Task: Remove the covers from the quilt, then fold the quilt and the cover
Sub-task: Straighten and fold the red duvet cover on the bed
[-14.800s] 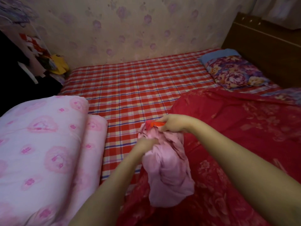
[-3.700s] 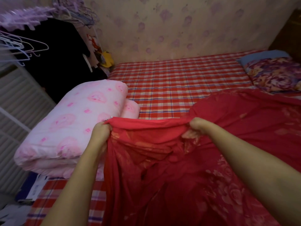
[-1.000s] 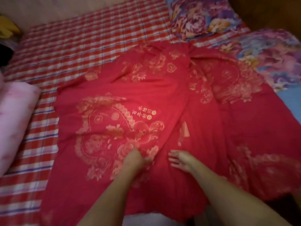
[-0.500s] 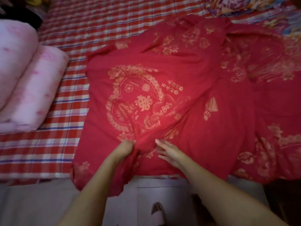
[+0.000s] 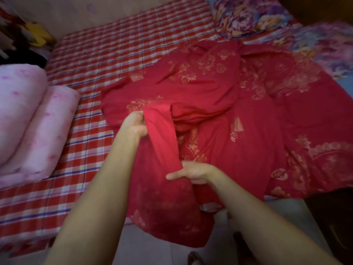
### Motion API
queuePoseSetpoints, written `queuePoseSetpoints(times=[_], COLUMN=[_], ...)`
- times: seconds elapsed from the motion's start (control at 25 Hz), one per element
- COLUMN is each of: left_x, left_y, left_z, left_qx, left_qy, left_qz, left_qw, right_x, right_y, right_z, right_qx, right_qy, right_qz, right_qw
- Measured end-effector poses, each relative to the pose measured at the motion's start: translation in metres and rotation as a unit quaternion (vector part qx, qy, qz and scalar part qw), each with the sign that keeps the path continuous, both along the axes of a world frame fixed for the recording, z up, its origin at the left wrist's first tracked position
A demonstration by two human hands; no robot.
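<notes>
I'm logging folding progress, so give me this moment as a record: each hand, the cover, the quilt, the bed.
left hand: grips the far end of a raised band of the red cover
right hand: holds the band's near end
red cover: spread rumpled, near edge hanging off the bed, not yet folded
pink quilt: folded, left of the cover
bed: plaid sheet, floral pillow at far right

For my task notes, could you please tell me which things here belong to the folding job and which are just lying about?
Job: red cover, gripped by left hand and right hand; folded pink quilt.
Lying about: floral pillow; checked sheet; yellow item.
</notes>
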State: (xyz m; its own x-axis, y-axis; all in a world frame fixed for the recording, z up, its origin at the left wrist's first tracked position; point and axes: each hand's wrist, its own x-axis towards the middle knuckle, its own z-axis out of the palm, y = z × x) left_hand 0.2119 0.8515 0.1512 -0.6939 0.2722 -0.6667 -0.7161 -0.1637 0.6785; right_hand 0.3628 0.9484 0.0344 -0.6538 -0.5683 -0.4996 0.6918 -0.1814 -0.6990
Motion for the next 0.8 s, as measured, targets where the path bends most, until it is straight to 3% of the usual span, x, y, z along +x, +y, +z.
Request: queuePoseSetpoints(times=[0.12, 0.2, 0.28, 0.32, 0.36, 0.4, 0.44, 0.48, 0.56, 0.64, 0.72, 0.8], left_x=[-0.023, -0.032, -0.030, -0.025, -0.022, -0.014, -0.003, 0.010, 0.046, 0.091, 0.133, 0.154], left_y=[0.029, 0.065, 0.101, 0.115, 0.122, 0.124, 0.117, 0.102, 0.057, 0.008, -0.026, -0.040], left_z=[0.002, 0.005, 0.009, 0.007, -0.005, -0.020, -0.044, -0.073, -0.141, -0.193, -0.224, -0.237], left_qx=[0.031, 0.104, 0.233, 0.272, 0.261, 0.204, 0.093, -0.036, -0.290, -0.451, -0.532, -0.554], left_qy=[0.011, 0.014, 0.006, 0.019, 0.048, 0.081, 0.121, 0.157, 0.180, 0.159, 0.159, 0.154], left_qz=[0.071, 0.086, 0.118, 0.116, 0.090, 0.031, -0.049, -0.119, -0.183, -0.225, -0.267, -0.225], left_qw=[0.997, 0.991, 0.965, 0.955, 0.960, 0.975, 0.987, 0.980, 0.922, 0.849, 0.788, 0.787], right_x=[0.010, 0.017, 0.011, 0.003, -0.004, -0.009, -0.011, -0.010, -0.004, 0.001, 0.021, 0.057], right_y=[0.082, 0.132, 0.182, 0.206, 0.229, 0.258, 0.283, 0.303, 0.323, 0.312, 0.265, 0.209], right_z=[0.045, 0.089, 0.120, 0.126, 0.124, 0.114, 0.104, 0.096, 0.074, 0.037, -0.018, -0.080], right_qx=[0.034, 0.058, 0.204, 0.339, 0.476, 0.580, 0.620, 0.602, 0.530, 0.516, 0.509, 0.451], right_qy=[0.076, 0.116, 0.153, 0.176, 0.196, 0.192, 0.152, 0.098, -0.002, -0.039, -0.041, -0.108], right_qz=[-0.026, -0.067, -0.172, -0.241, -0.320, -0.407, -0.495, -0.566, -0.641, -0.639, -0.604, -0.603], right_qw=[0.996, 0.989, 0.952, 0.892, 0.795, 0.680, 0.590, 0.555, 0.555, 0.569, 0.611, 0.649])
